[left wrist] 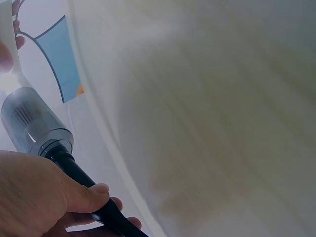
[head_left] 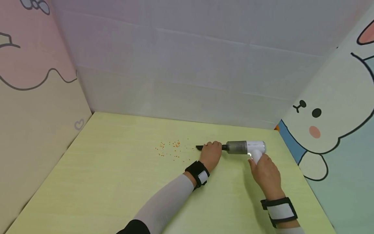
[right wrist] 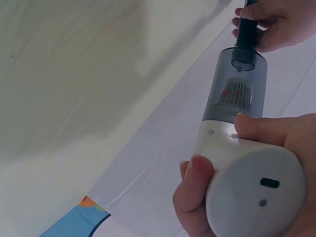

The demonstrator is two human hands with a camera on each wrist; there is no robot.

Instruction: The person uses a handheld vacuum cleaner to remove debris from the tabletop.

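Note:
A small white handheld vacuum (head_left: 246, 147) with a grey dust cup (right wrist: 237, 89) and a black nozzle (head_left: 200, 147) lies low over the yellow-green table (head_left: 117, 182). My right hand (head_left: 264, 170) grips its white handle (right wrist: 247, 182). My left hand (head_left: 211, 152) holds the black nozzle (left wrist: 103, 210) between thumb and fingers, just ahead of the dust cup (left wrist: 32, 121). Several orange crumbs (head_left: 170, 149) are scattered on the table just left of the nozzle tip.
White panels (head_left: 187, 65) close off the back of the table. A pink and cream cartoon wall (head_left: 32, 84) stands on the left and a rabbit-print wall (head_left: 336, 123) on the right. Both wrists wear black straps.

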